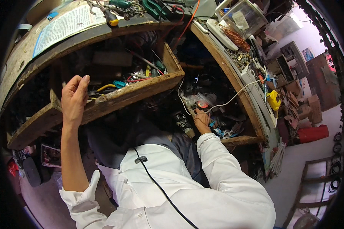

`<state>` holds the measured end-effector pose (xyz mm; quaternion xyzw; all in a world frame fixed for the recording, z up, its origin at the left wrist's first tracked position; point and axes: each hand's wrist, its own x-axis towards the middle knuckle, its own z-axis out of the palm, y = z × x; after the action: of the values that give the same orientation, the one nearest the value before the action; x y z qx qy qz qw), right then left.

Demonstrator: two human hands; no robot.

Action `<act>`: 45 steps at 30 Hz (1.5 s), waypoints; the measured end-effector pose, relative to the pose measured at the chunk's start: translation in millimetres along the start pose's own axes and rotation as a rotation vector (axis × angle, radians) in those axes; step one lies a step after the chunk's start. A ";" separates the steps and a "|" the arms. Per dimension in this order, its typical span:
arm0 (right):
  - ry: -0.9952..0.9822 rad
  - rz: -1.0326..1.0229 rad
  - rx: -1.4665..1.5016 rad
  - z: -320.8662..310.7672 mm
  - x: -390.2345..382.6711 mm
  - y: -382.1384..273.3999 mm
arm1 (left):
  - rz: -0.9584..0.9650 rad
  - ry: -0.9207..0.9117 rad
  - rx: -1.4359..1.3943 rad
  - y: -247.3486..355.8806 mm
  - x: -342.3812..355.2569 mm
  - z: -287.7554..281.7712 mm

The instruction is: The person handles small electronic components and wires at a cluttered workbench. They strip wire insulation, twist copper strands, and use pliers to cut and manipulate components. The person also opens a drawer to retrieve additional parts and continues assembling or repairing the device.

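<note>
My left hand (75, 100) is closed, thumb uppermost, over the front board of a pulled-out wooden drawer (135, 86). Whatever its curled fingers hold, if anything, is hidden. In that drawer lie a yellow-and-blue-handled tool (118, 84), a cardboard-coloured box (112, 58) and loose wires. My right hand (202, 121) reaches down into a dark, cluttered compartment on the right. Its fingertips are lost among clear plastic bags (202, 100), cables and small parts. A pale cable (239, 92) loops past this hand.
A screwdriver (111, 18), green-handled pliers (153, 9) and a printed sheet (67, 28) lie on the bench top. Along the right-hand wooden edge are a clear container (242, 17), small metal parts and a yellow tape measure (273, 100). A black cord (158, 186) hangs over my shirt.
</note>
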<state>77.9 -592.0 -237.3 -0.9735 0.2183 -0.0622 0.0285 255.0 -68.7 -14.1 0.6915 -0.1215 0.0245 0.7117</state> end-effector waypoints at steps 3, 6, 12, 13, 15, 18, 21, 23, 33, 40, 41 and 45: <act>-0.057 0.030 -0.024 3.7 6.2 8.2 | 0.005 0.001 -0.008 0.0 0.2 1.7; -0.055 0.092 -0.077 2.2 8.2 5.5 | 0.014 0.014 0.002 -0.9 -0.3 1.2; -0.093 0.219 -0.096 -15.8 14.9 -1.4 | 0.008 0.015 0.017 -0.5 0.0 3.5; -0.087 0.172 -0.099 -17.3 19.1 -1.6 | 0.011 0.020 0.031 -2.4 0.7 3.4; -0.123 0.183 -0.092 -14.5 19.4 -7.2 | 0.009 0.025 0.051 -1.7 0.0 2.5; -0.108 0.141 -0.119 -7.9 24.6 -7.6 | 0.003 0.042 0.070 2.1 -3.0 1.6; -0.133 0.375 -0.005 10.8 26.1 24.5 | 0.044 0.097 0.121 11.8 0.4 11.3; -0.247 0.253 -0.003 -36.3 9.5 -26.6 | 0.106 0.122 0.128 7.4 -3.1 11.0; 0.156 0.176 0.369 -7.4 -41.0 -59.6 | 0.035 0.046 0.178 3.3 -5.4 3.3; -0.042 0.067 0.314 -5.1 -78.9 -102.7 | 0.052 0.050 0.392 18.8 -12.5 18.6; -0.018 -0.048 0.426 4.8 -74.1 -104.5 | 0.057 0.032 0.424 19.2 -13.1 19.7; -0.062 -0.305 0.513 -42.7 -61.5 -170.0 | 0.181 0.042 0.617 18.4 -25.1 21.2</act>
<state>88.7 -413.4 -187.6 -0.9575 0.0454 -0.0890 0.2707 224.0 -85.6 -1.0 0.8602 -0.1546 0.1378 0.4659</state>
